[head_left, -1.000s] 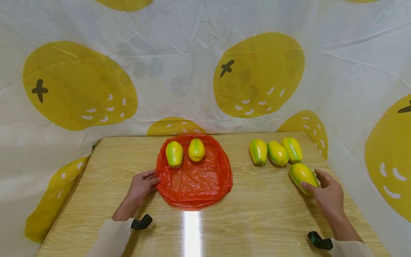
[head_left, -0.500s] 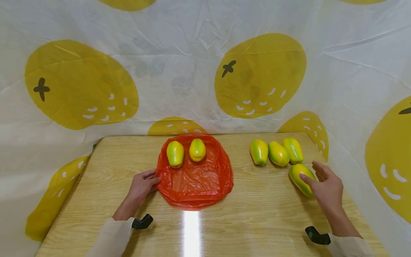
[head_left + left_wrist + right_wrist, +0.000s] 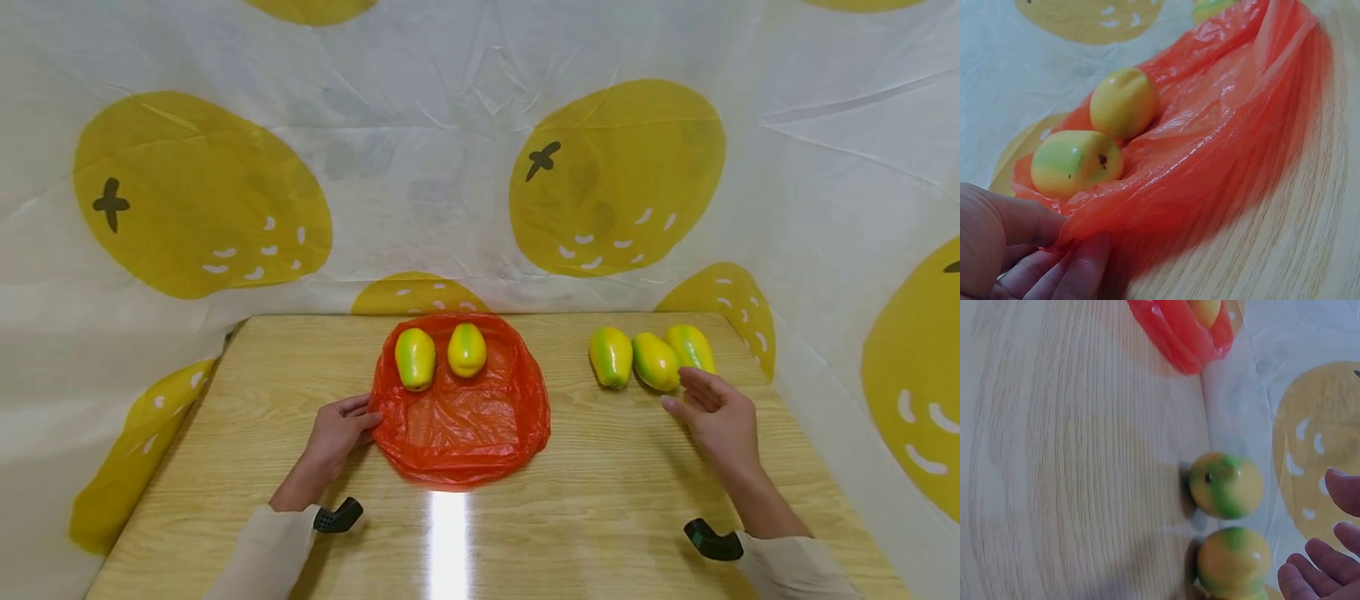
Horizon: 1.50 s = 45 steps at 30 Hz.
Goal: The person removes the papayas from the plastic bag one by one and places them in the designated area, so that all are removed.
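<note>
A red plastic bag (image 3: 465,417) lies spread flat on the wooden table (image 3: 600,500), with two yellow-green papayas (image 3: 415,358) (image 3: 467,349) on its far part. My left hand (image 3: 337,429) pinches the bag's left edge; in the left wrist view the thumb and fingers (image 3: 1016,250) hold the film (image 3: 1222,144) beside those papayas (image 3: 1075,162). Three more papayas (image 3: 655,361) sit in a row at the back right. My right hand (image 3: 712,412) hovers just in front of them with fingers relaxed and nothing in it. In the right wrist view two of them (image 3: 1225,485) (image 3: 1233,561) lie beside my fingertips (image 3: 1322,569).
A white cloth printed with big yellow fruit (image 3: 615,175) hangs behind and around the table. The table's right edge (image 3: 795,392) runs close to my right hand. Black camera mounts (image 3: 335,517) (image 3: 712,542) sit at both wrists.
My right hand let go of the fourth papaya near the right edge and moved left and farther back; that papaya is now out of sight. The left hand stayed on the bag.
</note>
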Motion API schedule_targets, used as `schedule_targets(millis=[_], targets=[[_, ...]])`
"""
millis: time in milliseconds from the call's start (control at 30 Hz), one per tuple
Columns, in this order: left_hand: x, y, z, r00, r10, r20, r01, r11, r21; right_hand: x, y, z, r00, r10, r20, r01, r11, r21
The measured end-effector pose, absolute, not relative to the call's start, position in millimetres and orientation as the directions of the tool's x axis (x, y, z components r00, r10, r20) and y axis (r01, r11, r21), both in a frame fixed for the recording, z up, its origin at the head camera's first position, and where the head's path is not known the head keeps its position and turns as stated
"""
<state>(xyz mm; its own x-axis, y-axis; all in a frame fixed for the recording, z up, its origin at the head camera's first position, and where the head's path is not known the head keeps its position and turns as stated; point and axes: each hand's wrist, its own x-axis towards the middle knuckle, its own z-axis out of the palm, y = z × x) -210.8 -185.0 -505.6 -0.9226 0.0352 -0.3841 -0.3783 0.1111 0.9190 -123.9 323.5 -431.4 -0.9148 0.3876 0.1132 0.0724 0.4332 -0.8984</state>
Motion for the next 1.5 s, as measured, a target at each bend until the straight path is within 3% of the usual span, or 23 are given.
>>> schedule_targets(millis=[467,933,1500], targets=[[-208.8,-184.6,-504.7,-0.923,0.03,-0.383,-0.378,0.112,0.919,-140.2,292.5,-434.5,-0.963,0.265,0.055,0.025,0.292,-0.956],[-211.2,-180.2,-506.6,-0.93,0.013,-0.367,-0.364,0.097,0.926,-149.7,262.3,-439.1,-0.975,0.219,0.043,0.017,0.265,-0.964],[-208.7,-182.8,-506.6,-0.934,0.001,-0.357,-0.355,0.106,0.929,-166.7,231.6,-447.8,-0.987,0.139,-0.084,0.117,0.248,-0.962]])
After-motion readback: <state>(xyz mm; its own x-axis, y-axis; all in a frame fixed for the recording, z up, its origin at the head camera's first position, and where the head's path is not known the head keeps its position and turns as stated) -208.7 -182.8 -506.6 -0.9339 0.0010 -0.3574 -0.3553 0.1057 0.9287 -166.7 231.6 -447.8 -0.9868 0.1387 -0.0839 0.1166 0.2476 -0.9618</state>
